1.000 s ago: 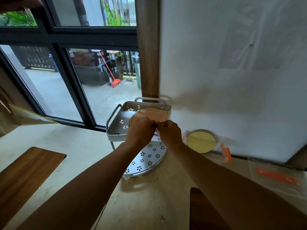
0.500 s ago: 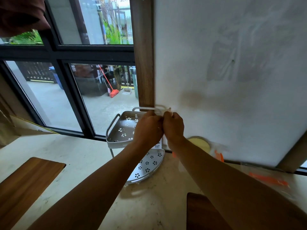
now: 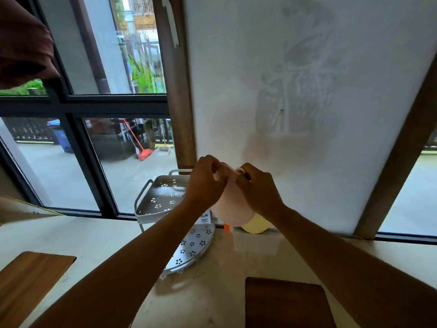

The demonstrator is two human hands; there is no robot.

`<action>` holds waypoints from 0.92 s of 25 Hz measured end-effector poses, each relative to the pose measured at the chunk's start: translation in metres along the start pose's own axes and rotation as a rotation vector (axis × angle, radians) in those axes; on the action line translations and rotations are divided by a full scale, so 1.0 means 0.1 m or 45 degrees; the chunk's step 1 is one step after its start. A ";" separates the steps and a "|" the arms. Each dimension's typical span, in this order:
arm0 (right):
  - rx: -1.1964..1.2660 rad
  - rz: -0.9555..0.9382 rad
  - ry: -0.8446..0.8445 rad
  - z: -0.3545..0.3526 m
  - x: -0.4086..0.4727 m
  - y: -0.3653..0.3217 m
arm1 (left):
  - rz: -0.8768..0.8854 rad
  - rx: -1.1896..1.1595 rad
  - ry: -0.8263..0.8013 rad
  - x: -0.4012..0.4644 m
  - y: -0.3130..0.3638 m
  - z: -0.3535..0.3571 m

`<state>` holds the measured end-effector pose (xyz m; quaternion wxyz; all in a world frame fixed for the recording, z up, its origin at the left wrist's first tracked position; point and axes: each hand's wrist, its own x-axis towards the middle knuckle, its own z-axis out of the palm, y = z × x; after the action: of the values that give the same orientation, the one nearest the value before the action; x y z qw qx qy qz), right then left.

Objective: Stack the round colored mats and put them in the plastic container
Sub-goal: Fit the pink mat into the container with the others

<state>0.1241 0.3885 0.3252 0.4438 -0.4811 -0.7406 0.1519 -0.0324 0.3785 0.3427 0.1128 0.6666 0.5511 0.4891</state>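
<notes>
Both hands raised in front of the white wall panel (image 3: 307,91), holding one pale pink round mat (image 3: 233,204) up off the counter. Left hand (image 3: 205,183) fingers curled tight, pinching the mat's top edge; right hand (image 3: 256,188) fingers also closed on the top edge, just beside the left. The mat hangs down between the wrists, facing the camera. A pale yellow round mat (image 3: 256,226) stands low against the wall, partly hidden behind the pink one. No plastic container clearly seen; only a white perforated metal two-tier corner rack (image 3: 163,197) at left on the pale stone counter (image 3: 212,292).

Step in hand, likely: carrying the pink mat to join the yellow one. To do it well: keep a firm grip with both hands, lower it flat, line up the rims before letting go so the stack sits even.

Writing: a small barcode sticker (image 3: 204,218) under the left wrist, too small to read. No brand legible
</notes>
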 end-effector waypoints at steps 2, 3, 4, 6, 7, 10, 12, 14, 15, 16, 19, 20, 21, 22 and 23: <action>-0.086 -0.088 -0.040 -0.21 -0.08 0.02 | 0.010 0.036 -0.025 -0.04 0.06 -0.01; -0.134 -0.123 -0.059 -0.31 -0.13 0.03 | 0.046 0.069 -0.084 -0.07 0.08 -0.02; -0.189 -0.159 -0.082 -0.41 -0.18 0.05 | 0.085 0.107 -0.150 -0.11 0.11 -0.04; -0.289 -0.235 -0.136 -0.60 -0.28 0.11 | 0.166 0.175 -0.245 -0.18 0.15 -0.07; -0.313 -0.259 -0.165 -0.68 -0.32 0.13 | 0.201 0.198 -0.272 -0.22 0.16 -0.08; -0.301 -0.279 -0.221 -0.88 -0.40 0.17 | 0.219 0.204 -0.371 -0.33 0.17 -0.08; -0.282 -0.268 -0.232 -0.98 -0.45 0.19 | 0.180 0.214 -0.459 -0.43 0.17 0.00; -0.264 -0.248 -0.224 -1.06 -0.49 0.22 | 0.172 0.250 -0.476 -0.50 0.18 0.08; -0.257 -0.238 -0.224 -1.09 -0.49 0.25 | 0.159 0.244 -0.460 -0.51 0.19 0.11; -0.239 -0.214 -0.222 -1.12 -0.50 0.29 | 0.136 0.224 -0.446 -0.52 0.20 0.15; -0.082 -0.048 -0.183 -1.16 -0.57 0.44 | 0.074 0.179 -0.457 -0.51 0.21 0.22; -0.019 0.001 -0.164 -1.16 -0.60 0.50 | 0.057 0.174 -0.476 -0.52 0.20 0.25; 0.022 0.039 -0.150 -1.16 -0.64 0.58 | 0.045 0.170 -0.494 -0.54 0.18 0.28; 0.033 0.063 -0.147 -1.15 -0.68 0.66 | 0.032 0.164 -0.507 -0.55 0.16 0.29; 0.017 0.080 -0.155 -1.15 -0.72 0.74 | 0.014 0.147 -0.516 -0.56 0.13 0.31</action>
<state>0.2692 0.3410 0.3045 0.3961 -0.4908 -0.7499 0.1997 0.0043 0.3384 0.3064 0.1802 0.7597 0.5407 0.3133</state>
